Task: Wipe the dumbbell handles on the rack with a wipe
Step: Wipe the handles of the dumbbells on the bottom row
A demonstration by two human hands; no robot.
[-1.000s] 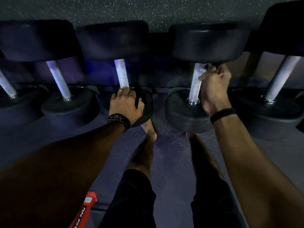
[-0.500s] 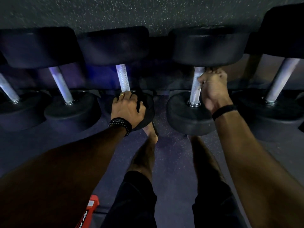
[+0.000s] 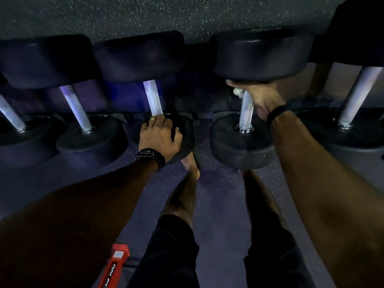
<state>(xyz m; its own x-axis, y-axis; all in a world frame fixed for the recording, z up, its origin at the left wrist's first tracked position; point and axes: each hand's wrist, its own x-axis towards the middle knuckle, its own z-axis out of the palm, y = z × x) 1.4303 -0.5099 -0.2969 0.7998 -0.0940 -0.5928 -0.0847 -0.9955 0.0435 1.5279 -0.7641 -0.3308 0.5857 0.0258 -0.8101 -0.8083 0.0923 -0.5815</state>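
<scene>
A row of dumbbells sits on a dark rack (image 3: 199, 109), black heads near and far with steel handles between. At far left a handle (image 3: 11, 116) slants off the edge, and next to it another handle (image 3: 75, 109) runs into its near head (image 3: 91, 140). The left hand (image 3: 159, 137) rests on top of the near head of the third dumbbell, fingers curled over the rim and thumb down its right side, just below that dumbbell's bare handle (image 3: 153, 97); a ring shows on one finger and a beaded bracelet (image 3: 150, 155) on the wrist. Low at left, a red tool (image 3: 114, 267) lies on the floor. Two bare legs stand in the middle. The right hand (image 3: 260, 96) wraps the upper end of the fourth handle (image 3: 246, 113), tight under the far head (image 3: 261, 53), with a white wipe (image 3: 238, 92) pinched against the steel and poking out at its left. A black band (image 3: 275, 113) circles that wrist. At far right another handle (image 3: 357, 94) stands free
</scene>
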